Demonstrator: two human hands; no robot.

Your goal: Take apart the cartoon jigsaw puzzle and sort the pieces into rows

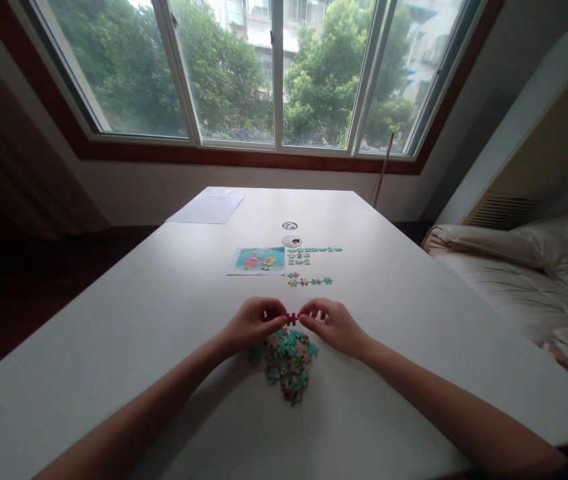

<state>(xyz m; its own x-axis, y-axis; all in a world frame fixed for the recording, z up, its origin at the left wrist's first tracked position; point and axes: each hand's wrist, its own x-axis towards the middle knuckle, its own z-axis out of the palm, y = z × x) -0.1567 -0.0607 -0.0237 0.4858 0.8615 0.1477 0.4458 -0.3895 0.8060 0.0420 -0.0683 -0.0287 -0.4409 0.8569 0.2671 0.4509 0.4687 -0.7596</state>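
A dark red jigsaw puzzle piece (291, 319) is held up between my two hands. My left hand (257, 323) pinches its left side with thumb and forefinger. From the other side, my right hand (337, 327) has its thumb and forefinger closed at the piece's right edge. Just below lies a heap of loose puzzle pieces (290, 367), mostly teal with some pink, yellow and pale backs. Beyond my hands, several puzzle pieces (314, 250) lie sorted in short rows. Left of those rows is a cartoon picture sheet (259, 261) with a pink and a yellow figure.
Two round items (291, 241) lie farther back on the white table (164, 300). A sheet of paper (207, 208) rests at the far left corner. A pale sofa (514, 267) stands to the right, and a window (279, 73) is ahead.
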